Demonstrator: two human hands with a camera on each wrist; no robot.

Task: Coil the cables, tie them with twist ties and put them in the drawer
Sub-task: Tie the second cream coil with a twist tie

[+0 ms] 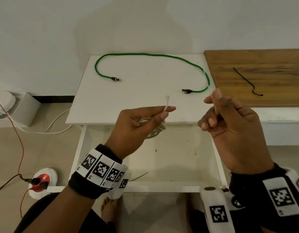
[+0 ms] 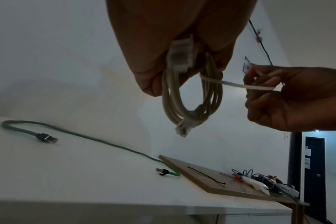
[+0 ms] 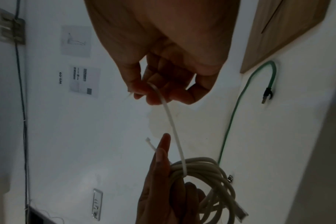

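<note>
- We see the left hand (image 1: pixel 137 126) curled round a coiled white cable (image 2: pixel 190 97), with thumb and finger also pinching the head end of a white tie (image 3: pixel 175 128).
- The right hand (image 1: pixel 236 128) sits at 3 o'clock from the left hand, a little apart, and its curled fingers pinch the tail end of the same tie.
- The tie goes round one side of the coil and runs from one hand to the other (it is pulled out fairly straight).
- A green cable (image 1: pixel 153 55) lies loose on the white table (image 1: pixel 98 101), at 12 o'clock from the hands, with both plugs showing. It curves along the far edge of the table, and one bend touches the wooden board (image 1: pixel 263 78) at 2 o'clock.
- A black tie (image 1: pixel 244 80) lies on that board.
- Both hands are up in the air over the near edge of the table, touching no surface.
- The open drawer (image 1: pixel 170 184) is under the hands, at 6 o'clock.
- The head view hides most of the coil inside the left hand. The left wrist view shows the whole hanging coil and its two clear plugs.
- The right wrist view shows the tie going round the coil best.
</note>
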